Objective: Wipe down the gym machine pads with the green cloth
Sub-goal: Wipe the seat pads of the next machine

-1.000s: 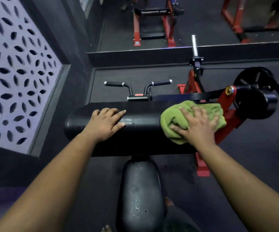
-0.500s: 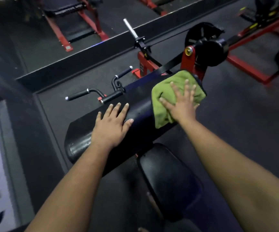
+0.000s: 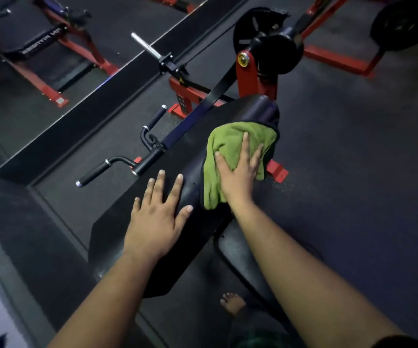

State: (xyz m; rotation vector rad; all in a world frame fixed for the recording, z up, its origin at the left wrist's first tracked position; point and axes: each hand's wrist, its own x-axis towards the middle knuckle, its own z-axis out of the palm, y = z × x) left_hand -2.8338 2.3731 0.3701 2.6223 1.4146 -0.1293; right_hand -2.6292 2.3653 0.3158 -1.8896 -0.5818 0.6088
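A long black arm pad [image 3: 192, 144] of a red-framed gym machine runs diagonally across the middle of the view. The green cloth [image 3: 230, 139] is draped over the pad near its far right end. My right hand [image 3: 238, 172] lies flat on the cloth with straight, spread fingers and presses it to the pad. Flat on the bare pad, my left hand [image 3: 159, 217] rests to the left of the cloth, fingers spread. A black seat pad [image 3: 243, 257] sits below the arm pad, partly hidden by my right forearm.
Two black handles [image 3: 117, 165] stick out behind the pad. A chrome weight peg [image 3: 146, 47] and red frame [image 3: 249, 74] with a black roller stand beyond it. More red machines line the back. A bare foot [image 3: 231, 302] is on the dark floor.
The view has tilted further, so the pad now runs steeply up to the right. My right hand and the cloth have slid back from the pad's end toward my left hand.
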